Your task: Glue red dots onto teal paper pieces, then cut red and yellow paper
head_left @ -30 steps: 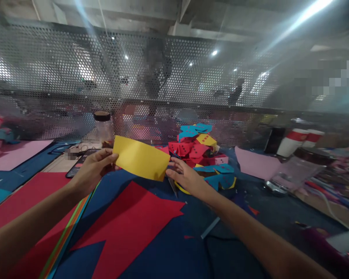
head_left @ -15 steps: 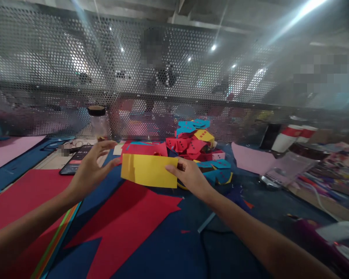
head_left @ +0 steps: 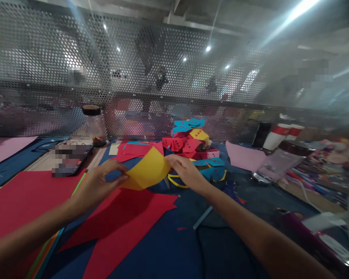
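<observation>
A piece of yellow paper is held up above the table, bent into a curve between my two hands. My left hand pinches its left edge between thumb and fingers. At the right edge, my right hand grips the paper too. Below it lies a red paper sheet with a jagged cut outline. Just behind my right hand stands a heap of folded paper pieces in red, blue and yellow, marked with dots. Yellow-handled scissors lie partly hidden beneath my right hand.
A stack of coloured sheets lies at left, below a phone and a lidded jar. To the right are pink paper, a tipped clear jar, paper cups and a purple glue gun with its cable. A perforated metal panel closes the back.
My left hand has moved in and taken hold of the yellow paper's left edge. The paper, flat and upright before, is now bent and tilted.
</observation>
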Demonstrator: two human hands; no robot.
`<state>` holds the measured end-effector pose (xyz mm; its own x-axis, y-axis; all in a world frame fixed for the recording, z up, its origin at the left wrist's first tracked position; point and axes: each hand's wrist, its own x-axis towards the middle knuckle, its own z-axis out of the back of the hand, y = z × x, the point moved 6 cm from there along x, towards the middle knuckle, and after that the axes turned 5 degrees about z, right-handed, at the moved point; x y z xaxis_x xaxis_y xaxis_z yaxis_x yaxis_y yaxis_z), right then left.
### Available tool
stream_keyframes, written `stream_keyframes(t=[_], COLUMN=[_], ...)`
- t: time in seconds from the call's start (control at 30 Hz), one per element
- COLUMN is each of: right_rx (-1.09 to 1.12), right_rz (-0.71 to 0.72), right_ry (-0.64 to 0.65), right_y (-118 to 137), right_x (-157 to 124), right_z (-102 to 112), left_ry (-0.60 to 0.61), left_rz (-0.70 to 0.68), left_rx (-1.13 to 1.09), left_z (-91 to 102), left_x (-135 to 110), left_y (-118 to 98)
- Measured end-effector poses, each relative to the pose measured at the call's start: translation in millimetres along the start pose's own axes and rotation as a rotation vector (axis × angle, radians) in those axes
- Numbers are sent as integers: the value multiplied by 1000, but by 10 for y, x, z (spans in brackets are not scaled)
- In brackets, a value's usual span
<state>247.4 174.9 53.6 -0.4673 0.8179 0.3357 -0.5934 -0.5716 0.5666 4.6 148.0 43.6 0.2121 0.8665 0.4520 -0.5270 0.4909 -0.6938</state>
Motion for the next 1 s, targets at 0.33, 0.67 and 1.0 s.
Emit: stream_keyframes(t=[0.33, 0.67, 1.0], right_rx=[-747, -853, -745], right_rz=[-78, -48, -150], right_ry=[241, 364, 388], right_y=[-483, -287, -333], right_x=[-111, -149, -126], right_z=[-91, -170, -162], left_ry=[-117, 134, 222], left_rz=[-574, -689, -620], left_rx=[424, 448, 368], left_z=[46, -334, -399], left_x=[-157, -333, -383], left_y=[-323, -273, -277])
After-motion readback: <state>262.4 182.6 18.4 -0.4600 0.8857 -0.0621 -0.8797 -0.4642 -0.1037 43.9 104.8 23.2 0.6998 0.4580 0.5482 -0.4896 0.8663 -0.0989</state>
